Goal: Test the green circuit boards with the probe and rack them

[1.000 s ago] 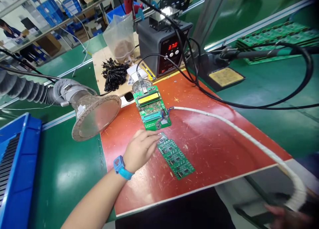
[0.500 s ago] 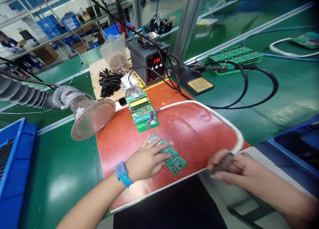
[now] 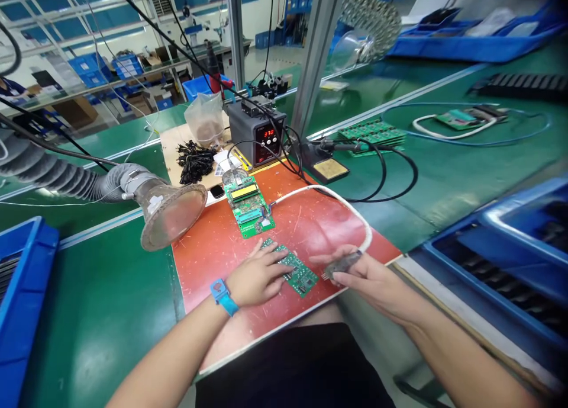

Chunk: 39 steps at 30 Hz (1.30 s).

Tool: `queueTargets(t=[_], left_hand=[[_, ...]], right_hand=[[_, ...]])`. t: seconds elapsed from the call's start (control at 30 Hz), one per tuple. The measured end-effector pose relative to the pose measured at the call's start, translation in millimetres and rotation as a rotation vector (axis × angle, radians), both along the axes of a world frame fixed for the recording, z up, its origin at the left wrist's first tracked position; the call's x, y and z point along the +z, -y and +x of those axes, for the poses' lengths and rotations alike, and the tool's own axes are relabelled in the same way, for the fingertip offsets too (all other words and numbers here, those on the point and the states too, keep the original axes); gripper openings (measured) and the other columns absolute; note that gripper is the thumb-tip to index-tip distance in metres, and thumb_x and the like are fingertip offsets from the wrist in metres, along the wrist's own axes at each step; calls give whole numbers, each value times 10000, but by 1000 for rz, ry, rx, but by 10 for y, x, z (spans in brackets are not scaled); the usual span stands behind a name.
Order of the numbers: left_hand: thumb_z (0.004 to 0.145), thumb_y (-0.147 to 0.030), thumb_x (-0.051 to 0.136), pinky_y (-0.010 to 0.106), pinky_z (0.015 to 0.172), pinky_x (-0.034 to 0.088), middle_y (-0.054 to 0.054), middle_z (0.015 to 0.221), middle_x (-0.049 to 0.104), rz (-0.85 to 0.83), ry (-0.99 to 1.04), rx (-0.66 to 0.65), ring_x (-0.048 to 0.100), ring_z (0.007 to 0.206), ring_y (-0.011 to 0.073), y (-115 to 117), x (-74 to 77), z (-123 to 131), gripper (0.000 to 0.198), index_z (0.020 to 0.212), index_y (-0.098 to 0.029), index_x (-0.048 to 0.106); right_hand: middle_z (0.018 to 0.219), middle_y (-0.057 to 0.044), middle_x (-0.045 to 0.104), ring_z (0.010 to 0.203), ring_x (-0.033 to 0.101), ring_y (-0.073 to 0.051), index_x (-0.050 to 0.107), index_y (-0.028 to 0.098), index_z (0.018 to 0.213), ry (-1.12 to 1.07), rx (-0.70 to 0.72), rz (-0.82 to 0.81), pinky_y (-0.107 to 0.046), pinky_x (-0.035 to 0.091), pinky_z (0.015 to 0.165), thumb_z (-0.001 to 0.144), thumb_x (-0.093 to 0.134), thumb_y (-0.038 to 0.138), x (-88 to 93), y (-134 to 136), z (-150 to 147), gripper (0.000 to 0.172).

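My left hand (image 3: 261,275), with a blue watch on the wrist, lies with fingers spread over a green circuit board (image 3: 303,278), pressing it flat on the red mat (image 3: 208,266). In my right hand (image 3: 359,272) is a grey connector with metal pins (image 3: 339,267), the pins pointing toward the board's right end but apart from it. A white cable (image 3: 344,201) runs from the connector to a second green board (image 3: 251,209) with a lit yellow display and a teal socket, lying farther back on the mat.
A soldering station (image 3: 261,132) reading 370 stands behind the mat, its iron stand (image 3: 326,165) to the right. At left hangs a fume extraction hood (image 3: 175,212). Black parts (image 3: 195,162) lie in a pile. Blue bins (image 3: 26,272) flank the bench; stacked boards (image 3: 373,135) lie at right.
My right hand has brought the connector leftward from the mat's right edge to beside the circuit board. My left hand stays on the board. The camera view has turned to the right.
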<state>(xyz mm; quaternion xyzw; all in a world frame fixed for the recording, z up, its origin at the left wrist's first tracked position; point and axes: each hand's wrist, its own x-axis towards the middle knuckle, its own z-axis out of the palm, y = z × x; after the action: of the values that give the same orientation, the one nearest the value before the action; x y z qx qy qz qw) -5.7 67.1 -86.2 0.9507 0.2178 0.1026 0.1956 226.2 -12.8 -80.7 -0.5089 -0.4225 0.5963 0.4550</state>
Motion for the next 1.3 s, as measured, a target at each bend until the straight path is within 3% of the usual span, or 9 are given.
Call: queueTargets(t=[0.13, 0.23, 0.47, 0.6, 0.77, 0.87, 0.93, 1.1, 1.3], left_hand=[[832, -284, 512, 576, 1057, 185, 87, 1340, 465, 21, -31, -4, 298, 1300, 316, -7, 27, 3, 384, 1210, -219, 526], [856, -300, 489, 583, 1034, 238, 79, 1340, 466, 74, -98, 10, 336, 1275, 335, 91, 72, 23, 355, 1205, -256, 533], [814, -148, 514, 548, 712, 513, 254, 1193, 544, 238, -381, 623, 519, 1062, 439, 650, 129, 249, 392, 1204, -111, 543], [849, -267, 498, 502, 762, 521, 279, 1156, 560, 186, -464, 717, 526, 1069, 414, 710, 289, 398, 430, 1195, -15, 536], [806, -290, 585, 455, 920, 464, 179, 1360, 418, 63, -518, 456, 448, 1198, 336, 369, 572, 63, 551, 1310, -135, 425], [733, -415, 659, 505, 995, 378, 126, 1404, 370, 46, -489, 155, 347, 1271, 340, 186, 574, -299, 599, 1271, -228, 476], [801, -416, 578, 478, 1007, 374, 128, 1385, 399, 67, -444, 50, 361, 1270, 308, 151, 498, -494, 501, 1254, -219, 495], [854, -395, 499, 436, 977, 421, 175, 1391, 373, 116, -383, 7, 383, 1260, 295, 124, 405, -733, 505, 1300, -167, 434], [847, -331, 525, 405, 926, 471, 143, 1265, 517, 71, -314, -65, 467, 1170, 272, -71, 465, -672, 370, 1178, -167, 551]], right_hand=[[933, -55, 616, 887, 582, -195, 509, 218, 844, 136, -88, 62, -356, 468, 832, 641, 714, 455, -91, -76, -7, 373], [888, -49, 615, 831, 589, -190, 524, 223, 1024, 133, -140, 65, -340, 493, 778, 636, 718, 454, -188, -108, 34, 491], [930, -66, 642, 710, 580, -167, 426, 232, 1264, 74, -196, 28, -323, 508, 679, 697, 676, 425, -226, -72, 102, 650], [920, -77, 648, 853, 603, -220, 420, 204, 1267, 104, -163, 3, -393, 495, 814, 688, 670, 445, -198, -68, 75, 675], [957, -110, 650, 925, 609, -240, 371, 166, 1273, 72, -93, -85, -423, 468, 898, 689, 655, 471, -152, -28, 6, 717], [1037, -135, 632, 1044, 577, -261, 360, 178, 1258, 14, -64, -150, -426, 474, 903, 714, 630, 477, -86, 59, -90, 677], [1098, -138, 612, 1100, 552, -259, 367, 201, 1244, -22, -27, -163, -427, 458, 931, 739, 609, 472, -39, 131, -196, 622], [1107, -112, 612, 1131, 539, -227, 369, 236, 1241, -155, 71, -141, -415, 402, 996, 790, 563, 459, -64, 242, -508, 539], [1147, -126, 610, 1117, 550, -242, 399, 239, 1190, -166, -49, -163, -433, 413, 985, 761, 600, 474, -187, 157, -578, 529]])
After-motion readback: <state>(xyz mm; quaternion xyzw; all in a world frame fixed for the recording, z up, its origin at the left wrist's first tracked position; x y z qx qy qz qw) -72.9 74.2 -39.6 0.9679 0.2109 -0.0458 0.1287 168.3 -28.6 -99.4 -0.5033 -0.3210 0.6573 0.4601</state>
